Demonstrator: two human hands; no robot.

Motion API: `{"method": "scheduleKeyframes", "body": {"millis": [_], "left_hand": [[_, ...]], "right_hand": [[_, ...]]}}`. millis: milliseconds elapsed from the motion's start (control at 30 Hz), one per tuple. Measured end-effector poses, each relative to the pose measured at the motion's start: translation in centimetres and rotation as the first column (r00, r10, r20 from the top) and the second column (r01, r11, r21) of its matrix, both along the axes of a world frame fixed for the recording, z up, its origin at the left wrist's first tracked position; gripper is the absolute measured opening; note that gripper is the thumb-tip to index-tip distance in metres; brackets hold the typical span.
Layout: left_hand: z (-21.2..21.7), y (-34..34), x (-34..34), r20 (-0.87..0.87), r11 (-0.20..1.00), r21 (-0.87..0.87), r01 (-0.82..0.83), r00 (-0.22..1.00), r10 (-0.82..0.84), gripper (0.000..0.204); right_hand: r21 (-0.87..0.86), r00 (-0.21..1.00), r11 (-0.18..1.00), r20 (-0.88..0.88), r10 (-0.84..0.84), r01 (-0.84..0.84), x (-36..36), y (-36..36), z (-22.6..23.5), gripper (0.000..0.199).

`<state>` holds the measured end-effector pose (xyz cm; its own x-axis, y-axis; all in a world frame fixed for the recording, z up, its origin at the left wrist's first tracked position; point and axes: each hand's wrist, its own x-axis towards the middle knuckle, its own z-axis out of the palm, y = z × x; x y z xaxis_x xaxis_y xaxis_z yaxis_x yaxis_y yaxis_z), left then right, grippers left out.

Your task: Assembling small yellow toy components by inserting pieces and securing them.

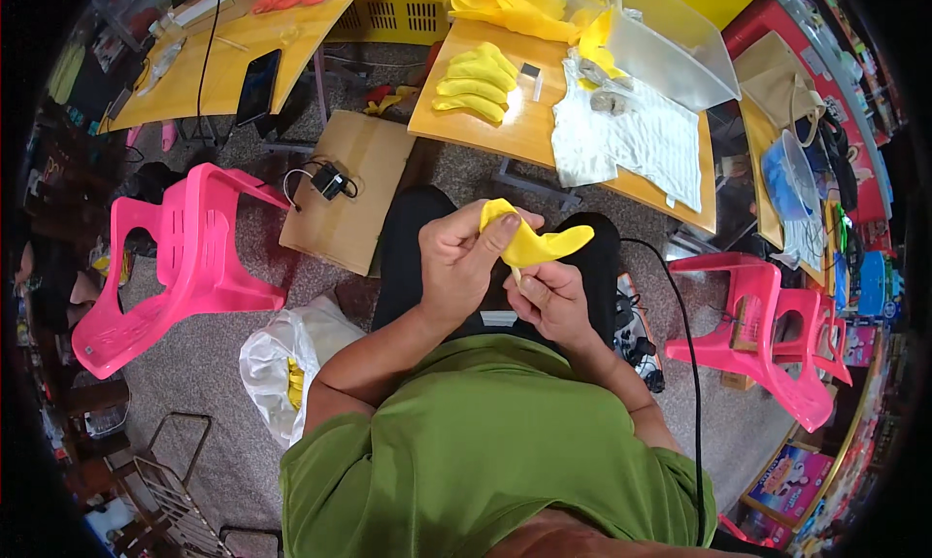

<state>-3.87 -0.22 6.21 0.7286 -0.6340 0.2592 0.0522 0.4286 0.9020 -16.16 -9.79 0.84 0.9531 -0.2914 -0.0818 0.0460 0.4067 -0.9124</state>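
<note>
Above my lap I hold a yellow banana-shaped cloth piece [546, 245], its curved tip pointing right. My left hand [461, 252] is closed on its upper left end, thumb pressed on top. Just below it, my right hand [553, 298] pinches a small pale part at the underside; whether this belongs to the piece or is separate, I cannot tell. Several similar yellow banana-shaped pieces [476, 80] lie in a row on the wooden table [449, 131] ahead. A white cloth [631, 145] with greyish lumps [610, 102] on it lies to their right.
A clear plastic bin [684, 58] and yellow fabric [510, 6] stand at the table's back. Flattened cardboard [340, 184] lies left of my knees. Pink chairs [189, 252] [762, 335] stand on both sides. A white bag [282, 364] holds yellow pieces. A black cable [694, 383] runs along my right.
</note>
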Motion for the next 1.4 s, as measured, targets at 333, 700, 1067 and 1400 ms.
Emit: {"method": "scheduleKeyframes", "body": {"millis": [333, 700, 1067, 1400], "left_hand": [[-1.5, -0.1, 1.5, -0.238, 0.997, -0.026, 0.068, 0.969, -0.072, 0.024], [-3.2, 0.9, 1.0, -0.133, 0.94, 0.099, 0.327, 0.94, -0.313, 0.019], [-0.1, -1.5, 1.2, -0.174, 0.996, 0.004, 0.091, 0.981, -0.089, 0.01], [-1.6, -2.5, -0.2, -0.369, 0.976, -0.188, -0.113, 0.929, 0.036, 0.007]], "right_hand": [[-0.028, 0.999, 0.999, -0.033, -0.036, 0.035, -1.1, -0.6, -0.5, 0.017], [0.075, 0.974, 0.975, 0.069, -0.216, 0.211, -0.8, -0.7, -0.5, 0.016], [-0.101, 0.992, 0.988, -0.017, -0.123, 0.12, -1.0, -0.6, 0.1, 0.014], [0.148, 0.982, 0.976, 0.083, -0.171, 0.157, -0.8, 1.0, -1.5, 0.016]]}}
